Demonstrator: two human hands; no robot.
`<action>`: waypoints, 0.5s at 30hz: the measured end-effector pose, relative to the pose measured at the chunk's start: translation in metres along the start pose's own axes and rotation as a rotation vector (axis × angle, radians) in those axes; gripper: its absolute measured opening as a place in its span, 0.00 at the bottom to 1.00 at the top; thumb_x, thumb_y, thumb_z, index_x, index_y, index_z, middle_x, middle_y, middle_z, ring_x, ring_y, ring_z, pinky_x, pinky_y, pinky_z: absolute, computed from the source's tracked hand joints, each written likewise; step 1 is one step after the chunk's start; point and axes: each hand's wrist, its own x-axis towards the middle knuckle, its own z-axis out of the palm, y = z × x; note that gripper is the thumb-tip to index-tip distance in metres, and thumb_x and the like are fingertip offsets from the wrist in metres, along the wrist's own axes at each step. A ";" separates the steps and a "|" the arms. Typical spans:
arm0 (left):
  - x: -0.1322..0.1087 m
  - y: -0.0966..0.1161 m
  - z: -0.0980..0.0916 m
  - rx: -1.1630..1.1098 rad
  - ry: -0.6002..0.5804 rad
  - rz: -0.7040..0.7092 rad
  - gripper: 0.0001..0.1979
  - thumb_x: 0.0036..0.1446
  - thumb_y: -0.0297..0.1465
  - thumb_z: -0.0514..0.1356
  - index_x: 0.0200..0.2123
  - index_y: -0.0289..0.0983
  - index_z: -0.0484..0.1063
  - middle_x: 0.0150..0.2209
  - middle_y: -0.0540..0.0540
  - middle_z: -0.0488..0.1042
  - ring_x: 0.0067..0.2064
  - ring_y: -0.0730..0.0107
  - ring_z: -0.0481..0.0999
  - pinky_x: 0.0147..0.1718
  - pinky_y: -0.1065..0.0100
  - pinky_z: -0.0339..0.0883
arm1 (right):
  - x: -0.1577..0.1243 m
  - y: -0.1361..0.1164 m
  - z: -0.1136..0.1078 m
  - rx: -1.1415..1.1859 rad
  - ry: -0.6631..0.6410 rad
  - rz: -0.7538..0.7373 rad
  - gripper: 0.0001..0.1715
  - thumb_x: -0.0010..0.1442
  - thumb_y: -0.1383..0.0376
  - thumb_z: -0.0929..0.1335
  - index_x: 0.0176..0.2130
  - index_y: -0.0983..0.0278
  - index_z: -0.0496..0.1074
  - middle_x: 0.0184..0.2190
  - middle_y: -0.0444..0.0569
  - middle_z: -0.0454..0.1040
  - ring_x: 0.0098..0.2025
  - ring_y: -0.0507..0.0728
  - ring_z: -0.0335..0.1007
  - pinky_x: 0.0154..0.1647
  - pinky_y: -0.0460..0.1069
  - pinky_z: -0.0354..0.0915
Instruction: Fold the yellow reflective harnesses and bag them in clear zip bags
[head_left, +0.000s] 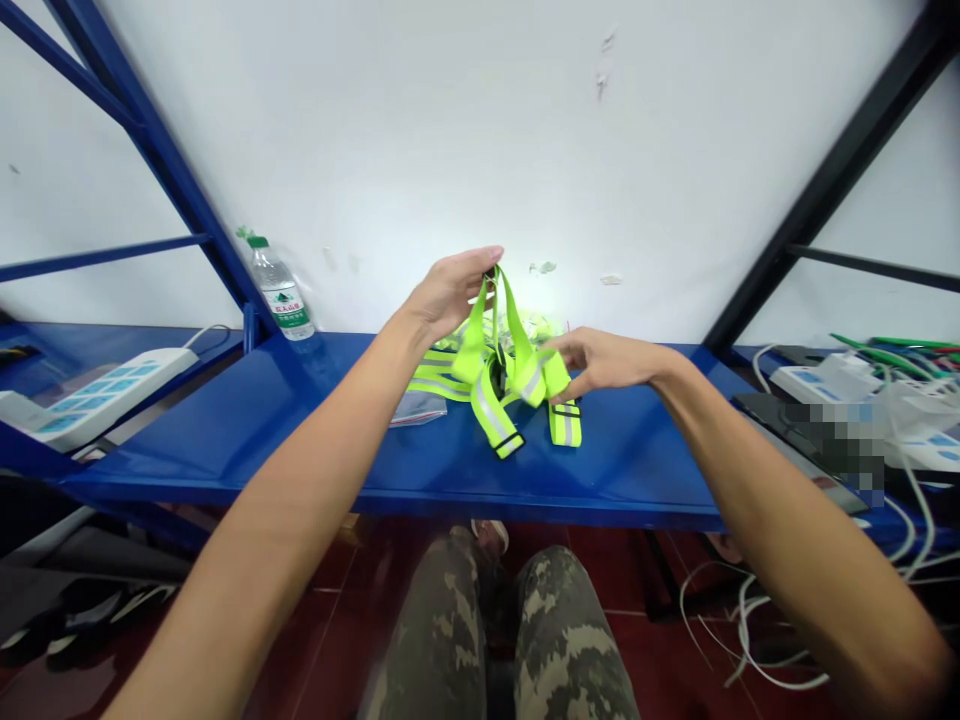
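A neon-yellow reflective strap harness (491, 408), with silver stripes and black buckles, hangs in loops over the blue shelf. My left hand (454, 292) pinches its top end at a black piece, raised in front of the wall. At the right side of the bundle, my right hand (604, 358) is closed with thumb and fingers on a strap loop. Other yellow reflective straps (439, 385) lie behind and to the left, partly covered by the harness. A flat clear plastic bag (417, 409) rests beneath the left side.
A water bottle (283, 292) with a green cap stands by the wall at left. White power strips (112, 392) lie beyond the left frame. Cables and a dark flat device (787, 425) occupy the right. The blue shelf's (637, 490) front edge runs above my knees.
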 end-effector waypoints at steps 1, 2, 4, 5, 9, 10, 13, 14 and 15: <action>0.000 0.001 -0.002 0.008 0.026 0.002 0.22 0.51 0.44 0.68 0.44 0.37 0.76 0.35 0.45 0.74 0.40 0.65 0.75 0.43 0.62 0.69 | -0.001 0.000 0.001 -0.022 0.028 -0.014 0.18 0.41 0.58 0.80 0.33 0.61 0.79 0.24 0.43 0.75 0.29 0.55 0.70 0.33 0.52 0.68; 0.001 0.002 -0.004 0.017 0.044 0.001 0.23 0.51 0.45 0.68 0.45 0.37 0.75 0.35 0.45 0.73 0.41 0.64 0.76 0.44 0.61 0.70 | -0.001 -0.001 0.002 -0.045 0.075 -0.037 0.17 0.41 0.57 0.80 0.31 0.60 0.79 0.25 0.43 0.75 0.31 0.56 0.71 0.34 0.52 0.67; 0.002 0.003 -0.006 0.030 0.054 0.000 0.25 0.50 0.46 0.68 0.46 0.37 0.75 0.37 0.44 0.74 0.43 0.62 0.76 0.45 0.59 0.70 | 0.001 -0.001 0.004 -0.072 0.205 -0.075 0.15 0.43 0.55 0.79 0.30 0.60 0.78 0.29 0.45 0.76 0.36 0.58 0.72 0.36 0.52 0.68; 0.002 0.004 -0.007 0.033 0.053 0.008 0.25 0.50 0.46 0.69 0.46 0.37 0.75 0.37 0.44 0.74 0.43 0.62 0.76 0.46 0.58 0.71 | 0.003 0.000 0.004 -0.072 0.271 -0.083 0.15 0.45 0.55 0.78 0.30 0.61 0.78 0.31 0.45 0.76 0.37 0.58 0.72 0.37 0.53 0.68; 0.003 0.012 -0.016 0.054 0.047 0.023 0.25 0.46 0.39 0.71 0.47 0.38 0.75 0.38 0.44 0.76 0.43 0.63 0.77 0.48 0.56 0.71 | 0.004 0.008 -0.008 -0.027 0.606 -0.136 0.13 0.48 0.57 0.76 0.30 0.61 0.74 0.40 0.50 0.76 0.44 0.62 0.71 0.43 0.58 0.68; 0.003 0.015 -0.019 0.066 0.020 0.001 0.25 0.45 0.37 0.72 0.47 0.38 0.75 0.37 0.45 0.75 0.42 0.64 0.77 0.48 0.55 0.71 | 0.002 0.010 -0.013 -0.006 0.722 -0.171 0.13 0.49 0.58 0.76 0.29 0.61 0.72 0.43 0.51 0.76 0.46 0.64 0.71 0.45 0.60 0.68; 0.002 0.022 -0.026 0.117 -0.101 -0.084 0.24 0.42 0.27 0.72 0.46 0.35 0.75 0.35 0.45 0.72 0.40 0.64 0.76 0.47 0.52 0.73 | -0.008 0.010 -0.026 -0.026 0.947 -0.263 0.13 0.52 0.60 0.75 0.28 0.58 0.67 0.51 0.53 0.75 0.52 0.70 0.66 0.48 0.65 0.65; 0.003 0.023 -0.026 0.142 -0.123 -0.095 0.23 0.41 0.25 0.71 0.45 0.34 0.76 0.35 0.45 0.71 0.40 0.63 0.76 0.46 0.52 0.73 | -0.011 0.008 -0.027 -0.077 0.957 -0.275 0.13 0.53 0.60 0.75 0.28 0.58 0.66 0.50 0.53 0.75 0.53 0.72 0.65 0.49 0.66 0.63; 0.005 0.023 -0.025 0.172 -0.126 -0.092 0.22 0.41 0.22 0.71 0.43 0.33 0.76 0.35 0.44 0.71 0.41 0.62 0.76 0.45 0.52 0.74 | -0.015 0.005 -0.028 -0.136 0.953 -0.281 0.13 0.54 0.61 0.74 0.28 0.57 0.66 0.49 0.53 0.76 0.52 0.72 0.65 0.50 0.67 0.63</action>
